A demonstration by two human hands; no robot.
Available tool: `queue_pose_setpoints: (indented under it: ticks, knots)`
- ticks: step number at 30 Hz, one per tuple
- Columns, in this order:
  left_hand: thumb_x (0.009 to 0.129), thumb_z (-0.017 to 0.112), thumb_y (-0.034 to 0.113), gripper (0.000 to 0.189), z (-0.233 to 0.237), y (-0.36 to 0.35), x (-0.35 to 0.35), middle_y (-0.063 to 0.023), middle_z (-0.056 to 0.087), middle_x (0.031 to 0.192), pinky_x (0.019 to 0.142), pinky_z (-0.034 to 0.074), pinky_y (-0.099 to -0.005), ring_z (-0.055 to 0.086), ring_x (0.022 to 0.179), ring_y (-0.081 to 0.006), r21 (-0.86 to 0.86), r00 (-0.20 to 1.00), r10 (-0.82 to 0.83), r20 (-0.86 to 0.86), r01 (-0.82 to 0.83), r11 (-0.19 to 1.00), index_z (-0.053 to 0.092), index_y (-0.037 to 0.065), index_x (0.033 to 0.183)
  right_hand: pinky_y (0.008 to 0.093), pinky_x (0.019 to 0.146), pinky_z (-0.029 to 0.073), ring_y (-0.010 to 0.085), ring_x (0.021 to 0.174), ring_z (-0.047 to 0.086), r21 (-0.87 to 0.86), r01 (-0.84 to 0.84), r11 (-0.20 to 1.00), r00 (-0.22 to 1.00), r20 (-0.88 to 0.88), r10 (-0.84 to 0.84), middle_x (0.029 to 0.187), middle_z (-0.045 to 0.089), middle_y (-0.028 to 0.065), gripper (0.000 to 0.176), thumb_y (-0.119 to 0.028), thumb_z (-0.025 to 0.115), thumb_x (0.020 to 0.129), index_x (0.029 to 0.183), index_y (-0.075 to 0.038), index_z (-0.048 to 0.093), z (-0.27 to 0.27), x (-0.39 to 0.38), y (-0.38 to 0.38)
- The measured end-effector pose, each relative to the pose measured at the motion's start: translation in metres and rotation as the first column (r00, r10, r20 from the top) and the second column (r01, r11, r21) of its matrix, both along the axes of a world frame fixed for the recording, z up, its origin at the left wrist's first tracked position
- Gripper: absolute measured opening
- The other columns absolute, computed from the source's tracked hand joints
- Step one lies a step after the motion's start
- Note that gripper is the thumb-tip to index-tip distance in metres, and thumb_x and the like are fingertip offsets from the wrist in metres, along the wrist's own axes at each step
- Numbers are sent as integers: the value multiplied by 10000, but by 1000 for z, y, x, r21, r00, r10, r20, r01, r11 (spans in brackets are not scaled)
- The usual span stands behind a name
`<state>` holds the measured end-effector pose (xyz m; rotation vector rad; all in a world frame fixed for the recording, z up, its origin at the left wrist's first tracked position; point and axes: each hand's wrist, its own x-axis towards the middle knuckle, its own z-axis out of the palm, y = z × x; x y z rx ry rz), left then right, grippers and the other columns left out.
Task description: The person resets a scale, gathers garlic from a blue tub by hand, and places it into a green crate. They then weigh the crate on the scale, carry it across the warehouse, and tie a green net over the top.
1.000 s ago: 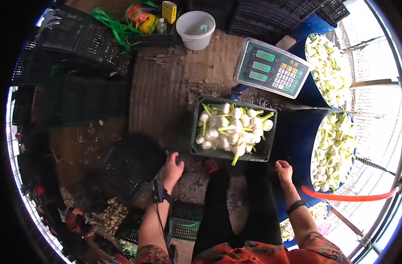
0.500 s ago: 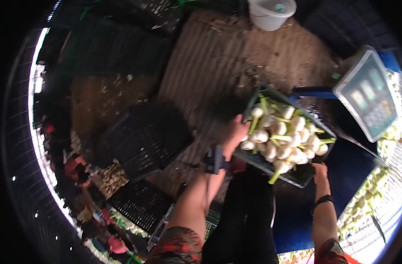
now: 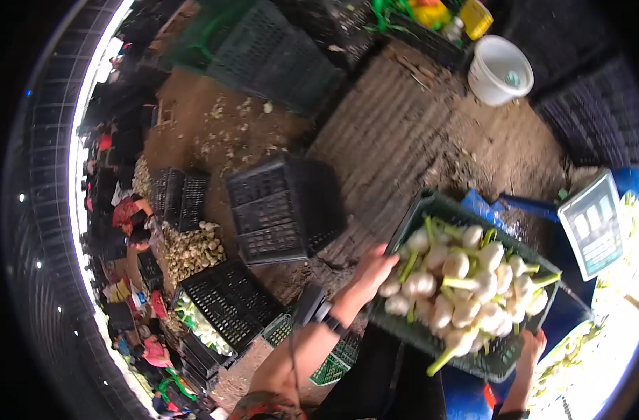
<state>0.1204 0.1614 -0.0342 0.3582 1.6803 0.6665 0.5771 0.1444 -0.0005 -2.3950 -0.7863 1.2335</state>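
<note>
Head view. The green crate point(image 3: 421, 339) is held off the ground at both ends. The left hand point(image 3: 370, 274) is closed on the crate's left wall, with the fingers hooked over the rim and the thumb outside. The right hand point(image 3: 531, 348) is clamped on the near right corner. Its fingers are largely hidden by the mesh, so the depth of their hold cannot be told. The white bulbs point(image 3: 466, 287) with green stalks are heaped between the two grips, and one stalk hangs over the near rim.

A second ago the crate stood on the ground and both hands hung free of it. Half a second ago the hands were being set to its sides. Now it has been raised and tilted, with the left-hand end higher, so the full load is judged to be borne by the hands alone. The view has also swung leftwards.

Beyond the right hand, the scale point(image 3: 593, 224) is seen, well apart from the crate. Out past the left hand, an empty black crate point(image 3: 284, 210) lies on the earth. Farther off that side, a pile of bulbs point(image 3: 190, 248) is seen beside another black crate point(image 3: 228, 301). Far ahead of the grips, a white bucket point(image 3: 500, 70) stands on the ground. Other people point(image 3: 127, 213) are seen at the far left edge, too small to be described.
</note>
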Motion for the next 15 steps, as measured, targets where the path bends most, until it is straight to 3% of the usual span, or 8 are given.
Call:
queue_pose_setpoints:
  ticks: [2,3,4,5,6,10,12,15]
  knots:
    - [835,650,140,175,72,-43,-23,-11,648,874,741,429,-259,559,800,-99,-62,967,250,58,-246,967,663,28,969,324,795,417,181,891,496,2,-311,950,906,303,296,995,531,74,223,-90,621,757,965,-11,629,59,-20,0]
    - [833,655,134,171,97,-63,-36,-7,640,865,745,424,-252,557,803,-92,-58,930,360,80,-356,933,663,25,964,310,812,415,171,899,502,65,-145,987,989,28,143,996,525,73,234,-87,641,761,983,-15,628,82,-27,5]
    - [827,658,126,161,145,-72,-47,-9,633,852,747,423,-248,559,809,-94,-2,891,447,77,-448,894,659,21,949,302,807,419,166,886,514,114,-170,979,983,-45,176,979,542,71,233,-85,644,763,983,-10,629,106,-44,15]
    - [821,661,118,152,192,-84,-58,-11,626,840,748,421,-243,562,815,-96,50,844,530,81,-535,844,655,17,935,293,802,422,160,872,526,159,-192,968,970,-117,212,963,559,68,232,-82,647,764,983,-5,629,134,-71,23]
    - [828,653,124,148,214,-108,-75,-16,625,836,750,422,-243,564,812,-101,87,827,562,33,-562,822,647,18,932,285,751,443,146,797,559,198,-348,916,936,10,353,880,612,71,220,-71,647,759,961,16,634,185,-125,42]
    - [863,602,160,154,282,-181,-130,-34,619,827,742,420,-249,554,781,-109,268,706,703,-88,-663,699,626,11,891,321,664,455,138,706,556,375,-637,674,719,-25,694,754,652,113,220,-108,644,758,914,47,633,216,-230,93]
    - [884,563,175,178,292,-210,-158,-23,593,801,734,410,-252,535,768,-102,382,645,754,-126,-670,637,615,6,868,370,678,464,244,688,592,463,-740,487,587,95,804,782,655,154,232,-165,652,769,905,23,648,218,-303,117]
    - [872,586,158,134,294,-226,-204,-6,579,793,710,403,-250,516,749,-102,419,426,904,31,-827,375,607,30,906,382,661,471,290,695,618,405,-835,373,448,108,887,746,637,187,262,-231,652,771,882,6,652,214,-418,145]
